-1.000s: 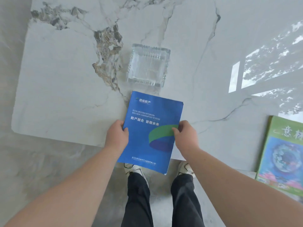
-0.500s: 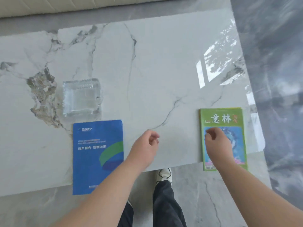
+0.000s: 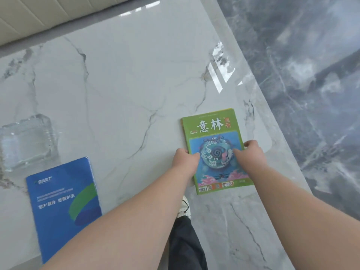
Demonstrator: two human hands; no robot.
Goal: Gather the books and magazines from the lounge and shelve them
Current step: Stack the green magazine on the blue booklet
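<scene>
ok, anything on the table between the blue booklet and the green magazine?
Only the person's left forearm crosses above that stretch in the head view. The marble table there is bare between the blue booklet and the green magazine.

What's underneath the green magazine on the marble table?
Under the green magazine, yellow edges of another publication peek out at its top. Its cover is hidden. The near end overhangs the white marble table, above grey floor.

Both hands [image 3: 216, 158] on green magazine [image 3: 214, 133]
</scene>
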